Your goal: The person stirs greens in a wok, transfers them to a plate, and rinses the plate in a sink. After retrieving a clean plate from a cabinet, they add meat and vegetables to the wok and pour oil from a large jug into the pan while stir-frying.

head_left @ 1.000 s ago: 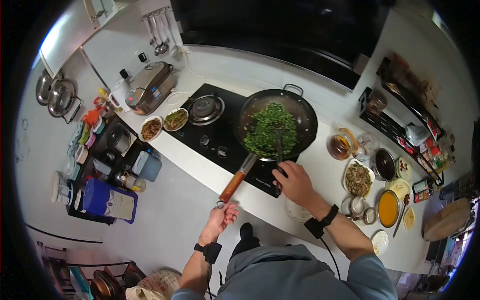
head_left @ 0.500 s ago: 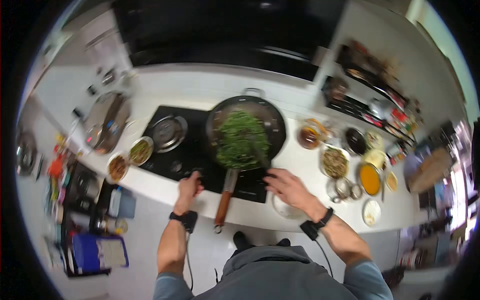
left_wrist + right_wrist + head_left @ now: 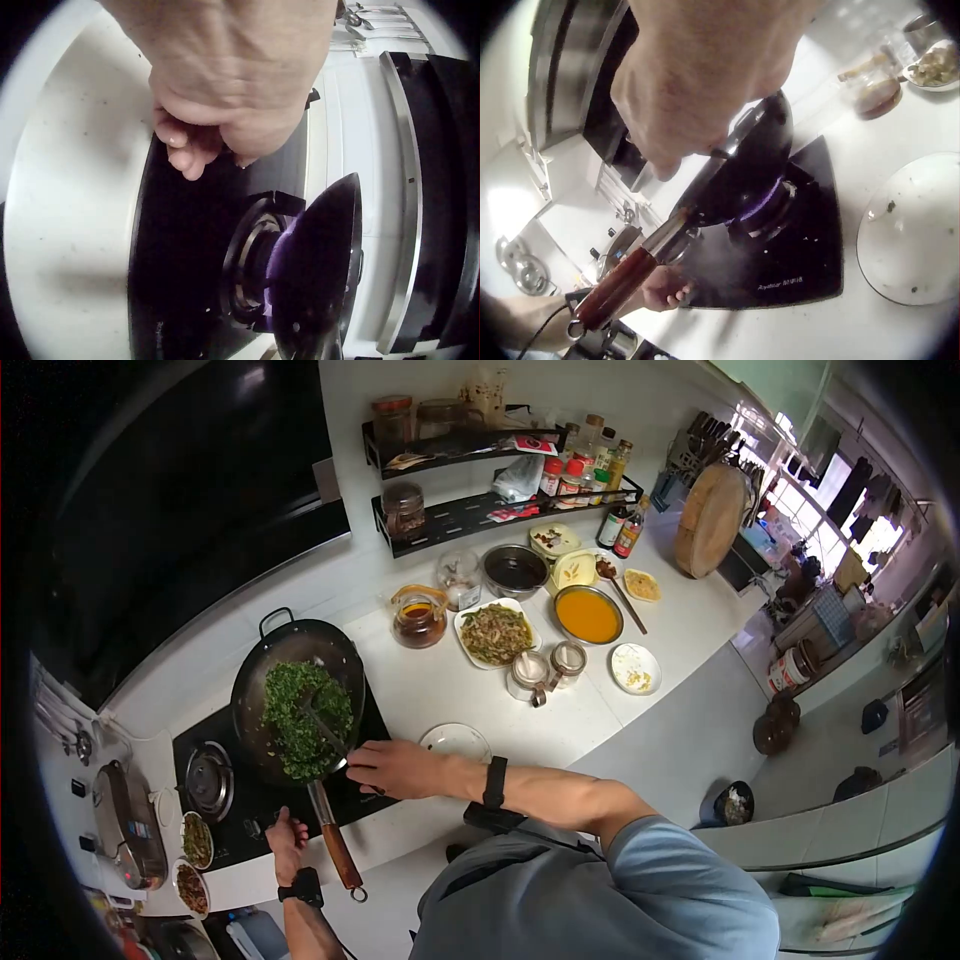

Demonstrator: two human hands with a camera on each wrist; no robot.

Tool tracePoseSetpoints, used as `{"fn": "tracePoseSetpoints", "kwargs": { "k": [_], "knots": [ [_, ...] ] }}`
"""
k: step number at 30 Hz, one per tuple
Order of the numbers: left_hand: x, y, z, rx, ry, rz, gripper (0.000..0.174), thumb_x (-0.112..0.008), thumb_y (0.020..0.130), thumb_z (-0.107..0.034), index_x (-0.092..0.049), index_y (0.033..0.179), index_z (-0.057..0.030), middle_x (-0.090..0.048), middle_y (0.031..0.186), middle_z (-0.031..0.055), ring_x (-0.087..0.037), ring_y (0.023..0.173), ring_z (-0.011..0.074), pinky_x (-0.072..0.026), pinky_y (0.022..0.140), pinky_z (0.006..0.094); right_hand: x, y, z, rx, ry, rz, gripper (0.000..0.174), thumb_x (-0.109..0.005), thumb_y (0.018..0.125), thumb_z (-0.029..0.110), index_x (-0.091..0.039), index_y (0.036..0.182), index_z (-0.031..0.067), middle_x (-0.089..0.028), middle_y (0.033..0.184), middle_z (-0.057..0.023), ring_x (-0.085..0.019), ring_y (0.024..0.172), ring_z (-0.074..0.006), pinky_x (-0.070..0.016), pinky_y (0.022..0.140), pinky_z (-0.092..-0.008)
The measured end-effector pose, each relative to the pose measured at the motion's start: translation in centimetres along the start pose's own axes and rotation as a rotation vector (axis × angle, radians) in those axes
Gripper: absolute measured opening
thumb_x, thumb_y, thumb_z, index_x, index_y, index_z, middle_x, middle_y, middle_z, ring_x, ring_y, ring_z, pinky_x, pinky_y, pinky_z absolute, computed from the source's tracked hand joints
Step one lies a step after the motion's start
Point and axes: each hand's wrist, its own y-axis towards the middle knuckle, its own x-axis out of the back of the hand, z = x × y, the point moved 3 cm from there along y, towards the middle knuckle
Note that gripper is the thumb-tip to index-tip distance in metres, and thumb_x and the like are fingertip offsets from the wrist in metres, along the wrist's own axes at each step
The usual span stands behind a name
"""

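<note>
My right hand (image 3: 395, 770) grips the dark handle of a spatula (image 3: 328, 734), whose blade end lies among chopped greens (image 3: 300, 700) in a black wok (image 3: 345, 650). In the right wrist view the hand is curled above the wok's near side, and purple flame (image 3: 761, 202) burns under the wok. The wok's wooden handle (image 3: 342, 855) points toward me, touched by neither hand. Left of it, my left hand (image 3: 287, 834) is at the front of the cooktop (image 3: 176, 240), fingers bent; I cannot tell whether they hold a stove knob hidden beneath them.
A white plate (image 3: 455, 738) lies right of the cooktop. Beyond stand a dish of shredded food (image 3: 497, 632), a bowl of orange liquid (image 3: 588, 615), glass jars (image 3: 528, 675) and a jug (image 3: 418, 622). Two small dishes flank the left burner (image 3: 209, 780). Wall racks (image 3: 470, 515) overhang the back.
The head view has swung to the right. My left hand, near the end of the wok handle a second ago, has moved left to the cooktop's front. My right hand keeps the spatula at the wok.
</note>
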Motion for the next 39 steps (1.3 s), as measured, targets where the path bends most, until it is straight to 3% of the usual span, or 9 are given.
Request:
{"fn": "tracePoseSetpoints", "kwargs": {
  "k": [7, 12, 16, 20, 23, 25, 32, 36, 39],
  "knots": [
    [-1.4, -3.3, -0.9, 0.109, 0.035, 0.070, 0.059, -0.071, 0.100, -0.061, -0.069, 0.080, -0.0056, -0.069, 0.064, 0.0095, -0.060, 0.048, 0.0170, -0.0457, 0.044, 0.0301, -1.6, 0.4, -1.6, 0.042, -0.109, 0.108, 0.035, -0.073, 0.096, 0.033, -0.065, 0.115, 0.0040, -0.060, 0.117, -0.0113, -0.065, 0.112, -0.0306, -0.0597, 0.086, -0.0414],
    [-3.2, -12.8, -3.3, 0.150, -0.150, 0.428, 0.068, -0.062, 0.101, -0.071, -0.073, 0.096, -0.0049, -0.076, 0.082, 0.0068, -0.071, 0.063, 0.0144, -0.0565, 0.055, 0.0277, 9.5, 3.7, 2.1, 0.079, -0.024, 0.168, 0.028, -0.071, 0.098, 0.020, -0.065, 0.121, 0.0051, -0.063, 0.115, -0.0105, -0.069, 0.106, -0.0303, -0.0586, 0.089, -0.0407],
    [-4.8, -19.7, -3.3, 0.114, -0.261, 0.665, 0.058, -0.052, 0.112, -0.057, -0.069, 0.119, -0.0020, -0.076, 0.087, 0.0084, -0.073, 0.070, 0.0186, -0.0605, 0.062, 0.0300, 15.8, 5.4, 4.5, 0.108, 0.055, 0.360, 0.022, -0.072, 0.095, 0.016, -0.068, 0.114, 0.0046, -0.064, 0.116, -0.0112, -0.069, 0.103, -0.0334, -0.0590, 0.089, -0.0438],
    [-6.0, -22.6, -3.6, 0.115, -0.378, 0.738, 0.052, -0.055, 0.112, -0.051, -0.066, 0.126, -0.0019, -0.075, 0.094, 0.0111, -0.074, 0.075, 0.0215, -0.0602, 0.062, 0.0316, 11.7, 7.0, 2.9, 0.174, -0.007, 0.480, 0.026, -0.072, 0.090, 0.013, -0.069, 0.115, 0.0042, -0.064, 0.112, -0.0120, -0.070, 0.100, -0.0333, -0.0592, 0.087, -0.0433],
    [-6.5, -22.9, -3.4, 0.102, -0.395, 0.720, 0.043, -0.061, 0.111, -0.043, -0.065, 0.128, -0.0026, -0.074, 0.096, 0.0108, -0.072, 0.074, 0.0205, -0.0593, 0.061, 0.0319, 6.8, 9.2, -1.0, 0.127, -0.056, 0.385, 0.030, -0.074, 0.088, 0.010, -0.070, 0.118, 0.0042, -0.067, 0.119, -0.0136, -0.071, 0.106, -0.0337, -0.0599, 0.090, -0.0431],
    [-6.7, -23.1, -3.7, 0.108, -0.458, 0.719, 0.034, -0.068, 0.108, -0.030, -0.065, 0.130, -0.0034, -0.073, 0.095, 0.0096, -0.070, 0.072, 0.0186, -0.0580, 0.059, 0.0310, 6.0, 10.7, -2.5, 0.109, -0.067, 0.064, 0.029, -0.076, 0.091, 0.009, -0.071, 0.119, 0.0037, -0.069, 0.125, -0.0159, -0.071, 0.112, -0.0352, -0.0609, 0.093, -0.0436],
    [-6.8, -23.9, -4.1, 0.176, -0.549, 0.862, 0.034, -0.068, 0.107, -0.022, -0.062, 0.134, -0.0016, -0.067, 0.096, 0.0063, -0.067, 0.077, 0.0174, -0.0550, 0.064, 0.0306, 0.4, 13.1, -6.5, 0.103, -0.024, 0.097, 0.026, -0.074, 0.097, 0.014, -0.073, 0.121, 0.0043, -0.071, 0.130, -0.0196, -0.072, 0.114, -0.0380, -0.0618, 0.095, -0.0452],
    [-7.0, -23.3, -3.7, 0.237, -0.584, 0.883, 0.025, -0.072, 0.104, -0.019, -0.064, 0.122, -0.0036, -0.062, 0.087, 0.0041, -0.064, 0.070, 0.0156, -0.0527, 0.060, 0.0302, 6.2, 12.9, -3.2, 0.211, -0.005, 0.218, 0.015, -0.074, 0.094, 0.011, -0.077, 0.106, 0.0034, -0.076, 0.120, -0.0179, -0.073, 0.113, -0.0347, -0.0631, 0.095, -0.0441],
    [-7.3, -24.2, -5.0, 0.159, -0.390, 0.709, 0.020, -0.077, 0.100, -0.015, -0.061, 0.109, -0.0065, -0.057, 0.079, 0.0018, -0.059, 0.060, 0.0139, -0.0490, 0.053, 0.0301, 10.5, 15.3, -3.7, -0.030, -0.061, 0.054, 0.011, -0.071, 0.095, 0.007, -0.076, 0.098, -0.0017, -0.078, 0.107, -0.0184, -0.076, 0.097, -0.0357, -0.0644, 0.084, -0.0438]
  ]
}}
